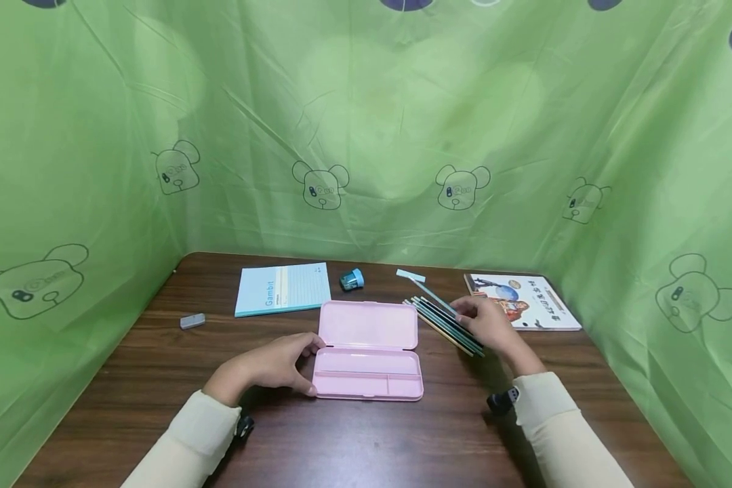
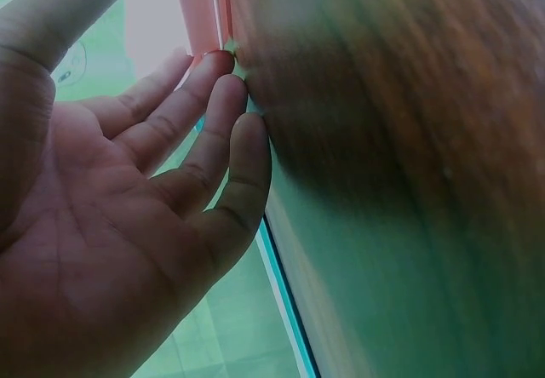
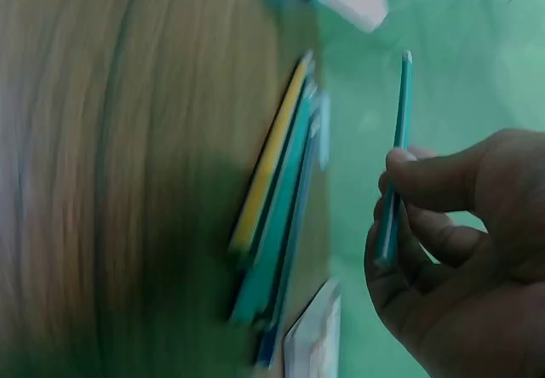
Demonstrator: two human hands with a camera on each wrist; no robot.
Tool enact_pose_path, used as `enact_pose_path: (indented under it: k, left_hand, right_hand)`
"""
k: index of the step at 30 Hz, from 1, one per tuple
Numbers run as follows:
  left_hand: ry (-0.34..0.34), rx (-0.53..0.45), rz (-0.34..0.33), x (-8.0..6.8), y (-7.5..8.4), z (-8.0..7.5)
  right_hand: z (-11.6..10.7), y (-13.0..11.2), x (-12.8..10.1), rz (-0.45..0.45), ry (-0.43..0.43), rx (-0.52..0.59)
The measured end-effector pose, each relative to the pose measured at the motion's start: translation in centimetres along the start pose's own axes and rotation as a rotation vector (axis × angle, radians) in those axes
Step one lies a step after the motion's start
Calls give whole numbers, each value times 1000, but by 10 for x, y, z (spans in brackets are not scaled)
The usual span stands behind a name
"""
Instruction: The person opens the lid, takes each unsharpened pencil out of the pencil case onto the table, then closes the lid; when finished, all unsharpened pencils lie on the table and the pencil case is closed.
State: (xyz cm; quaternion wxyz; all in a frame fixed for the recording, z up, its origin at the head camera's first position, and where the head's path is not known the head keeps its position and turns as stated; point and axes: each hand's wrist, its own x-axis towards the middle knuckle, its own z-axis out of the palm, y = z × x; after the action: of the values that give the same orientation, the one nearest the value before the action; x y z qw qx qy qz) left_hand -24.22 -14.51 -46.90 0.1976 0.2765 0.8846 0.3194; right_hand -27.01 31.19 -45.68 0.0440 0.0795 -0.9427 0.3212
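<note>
A pink pencil case lies open on the table, its lid folded back. My left hand is at its left side, thumb by the front corner and fingertips by the hinge. In the left wrist view the loosely bent fingers reach the pink edge. My right hand pinches a teal pencil between thumb and fingers, raised at a slant over the pile. Under it, several green, dark and yellow pencils lie side by side to the right of the case.
A light blue notebook and a teal pencil sharpener sit behind the case. A grey eraser lies at left. Farther back is a small light blue strip, with a picture book at right. Green curtain surrounds the table.
</note>
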Motion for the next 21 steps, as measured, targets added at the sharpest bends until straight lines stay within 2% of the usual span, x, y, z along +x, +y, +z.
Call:
enact_pose_path:
  k: [4,9,21]
  left_hand:
    - [-3,0,-3,0,0,0]
    - [0,2,4,0,0,0]
    - [-5,-15,1,-1,1,-1]
  right_hand:
    - [0,15,10,33,-7,-63]
    - [5,21,21,25,-45,-111]
    - [15,32,33,34,-92,-132]
